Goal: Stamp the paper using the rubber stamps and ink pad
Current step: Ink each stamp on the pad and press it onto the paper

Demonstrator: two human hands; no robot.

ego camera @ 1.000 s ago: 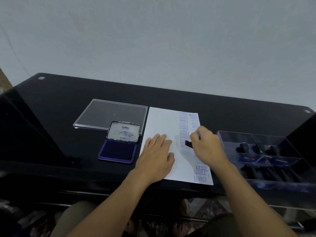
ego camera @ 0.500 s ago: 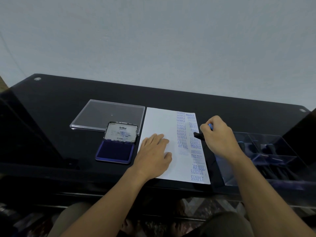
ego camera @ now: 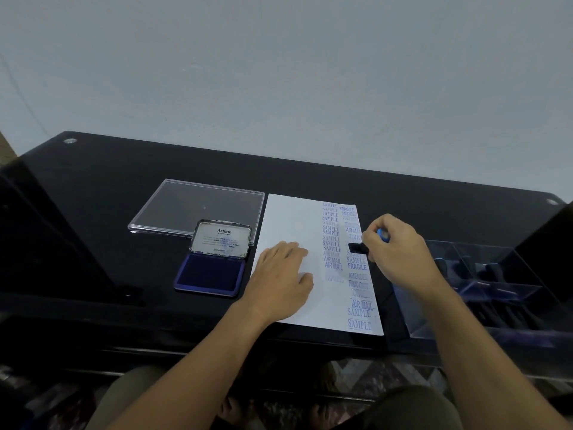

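The black table (ego camera: 93,212) carries the white paper (ego camera: 291,218). The clear stamp tray (ego camera: 496,259) sits right of the paper and the open ink pad (ego camera: 207,274) left of it. My left hand (ego camera: 279,274) lies flat on the paper, fingers straight. My right hand (ego camera: 400,256) curls round a rubber stamp (ego camera: 358,248), its black base at the paper's right edge.

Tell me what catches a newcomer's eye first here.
The white paper stands out, its right side crowded with blue stamp marks. The right hand grips a black stamp over them while the left hand presses flat on the paper. An open blue ink pad sits to its left.
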